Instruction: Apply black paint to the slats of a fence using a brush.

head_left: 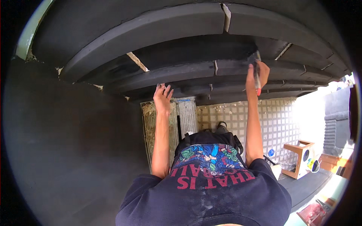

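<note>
Dark T-shirt (203, 192) cut off at lower edge, hiding most of shoe (223, 124); bristles of brush (258, 82) blurred, contact unclear
Tiled floor (230, 113), ribbed board (151, 126) along its left edge; dark wall (75, 135); curved dark steps (181, 69), pale joints
Left hand (163, 99) half curled, fingers loosely spread near step edge, touch unclear; right hand (263, 74) pinching brush at step edge, toward right end
</note>
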Demonstrator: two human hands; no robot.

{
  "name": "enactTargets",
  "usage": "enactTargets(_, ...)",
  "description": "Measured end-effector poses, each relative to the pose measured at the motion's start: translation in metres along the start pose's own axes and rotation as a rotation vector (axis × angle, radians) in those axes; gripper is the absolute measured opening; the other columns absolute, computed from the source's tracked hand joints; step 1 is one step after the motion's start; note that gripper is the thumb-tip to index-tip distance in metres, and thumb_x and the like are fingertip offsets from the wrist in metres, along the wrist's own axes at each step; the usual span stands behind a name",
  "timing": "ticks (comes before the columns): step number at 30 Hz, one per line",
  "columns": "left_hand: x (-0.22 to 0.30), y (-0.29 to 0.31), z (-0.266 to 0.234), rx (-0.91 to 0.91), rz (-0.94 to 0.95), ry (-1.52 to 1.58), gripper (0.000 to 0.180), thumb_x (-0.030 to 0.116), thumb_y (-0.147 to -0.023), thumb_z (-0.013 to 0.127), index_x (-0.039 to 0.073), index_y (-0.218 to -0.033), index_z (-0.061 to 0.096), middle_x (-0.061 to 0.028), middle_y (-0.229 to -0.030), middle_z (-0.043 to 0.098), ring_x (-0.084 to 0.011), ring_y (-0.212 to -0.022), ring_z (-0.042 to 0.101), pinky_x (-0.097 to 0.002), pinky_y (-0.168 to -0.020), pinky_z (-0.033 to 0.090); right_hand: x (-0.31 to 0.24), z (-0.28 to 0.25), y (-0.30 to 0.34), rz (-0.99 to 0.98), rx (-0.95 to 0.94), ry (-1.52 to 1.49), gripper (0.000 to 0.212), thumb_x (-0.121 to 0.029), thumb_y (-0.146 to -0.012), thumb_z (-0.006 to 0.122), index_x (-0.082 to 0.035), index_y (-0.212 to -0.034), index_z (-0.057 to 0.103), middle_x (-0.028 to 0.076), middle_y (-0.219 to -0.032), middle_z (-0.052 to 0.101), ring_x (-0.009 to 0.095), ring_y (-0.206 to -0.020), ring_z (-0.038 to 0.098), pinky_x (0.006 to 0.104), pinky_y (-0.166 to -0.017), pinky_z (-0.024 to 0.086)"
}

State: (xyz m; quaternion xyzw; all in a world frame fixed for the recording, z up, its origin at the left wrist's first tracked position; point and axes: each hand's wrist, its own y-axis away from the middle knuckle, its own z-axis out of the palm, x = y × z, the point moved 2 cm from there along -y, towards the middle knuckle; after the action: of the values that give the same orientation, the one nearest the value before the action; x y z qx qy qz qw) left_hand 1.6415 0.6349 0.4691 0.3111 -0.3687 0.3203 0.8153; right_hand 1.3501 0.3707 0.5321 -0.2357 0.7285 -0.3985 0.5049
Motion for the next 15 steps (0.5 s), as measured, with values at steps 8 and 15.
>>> enactTargets(8,0.006,0.001,-0.001,-0.062,-0.027,-0.047,0.09,0.02,-0.098,0.059,-0.005,-0.164,0.003,-0.0193,-0.167,0.028,-0.0389,-0.149,0.039,-0.0513,-0.12,0.037,-0.031,-0.004,-0.007,0.227,0.303,0.051,0.045,-0.01,-0.093,0.076,0.006,-0.132,0.061,0.019,-0.121,0.069,0.027,-0.108,0.067,0.0387,-0.096,0.053)
enactTargets(15,0.001,-0.004,0.006,-0.065,0.012,-0.069,0.053,0.012,-0.095,0.053,-0.003,-0.145,0.045,-0.0136,-0.152,0.045,-0.0385,-0.144,0.045,-0.0508,-0.116,0.041,-0.136,0.072,0.022,0.079,0.1,-0.123,0.034,-0.008,-0.089,0.078,0.003,-0.12,0.073,0.015,-0.095,0.067,0.027,-0.081,0.065,0.0382,-0.071,0.053)
